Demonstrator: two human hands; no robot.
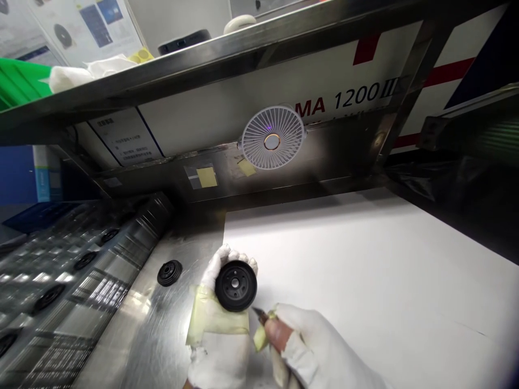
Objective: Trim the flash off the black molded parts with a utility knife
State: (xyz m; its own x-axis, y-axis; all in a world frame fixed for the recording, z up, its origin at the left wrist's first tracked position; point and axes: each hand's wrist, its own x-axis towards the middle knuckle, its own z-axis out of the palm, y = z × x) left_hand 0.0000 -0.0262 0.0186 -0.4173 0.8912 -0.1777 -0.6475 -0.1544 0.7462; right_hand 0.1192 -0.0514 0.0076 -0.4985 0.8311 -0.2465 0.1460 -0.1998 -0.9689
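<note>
My left hand [217, 270], in a white glove with yellowish tape around the wrist, is closed around a round black plastic wheel-like part [235, 294]. The part's recessed face, with a centre hole and small holes around it, is turned up toward me. In my right hand [308, 340], gloved except for a bare or wrapped thumb, is a knife [260, 315] with a short pointed dark blade. Its tip points at the lower right of the part's rim, a small gap apart. Another ribbed black part [169, 273] lies on the metal table to the left.
Stacked clear plastic trays [101, 286] holding several black round parts stand at the left. White paper [365, 270] covers the right side of the metal table [133, 335]. A small white fan [273, 138] hangs on the metal frame ahead, below a shelf edge [227, 51].
</note>
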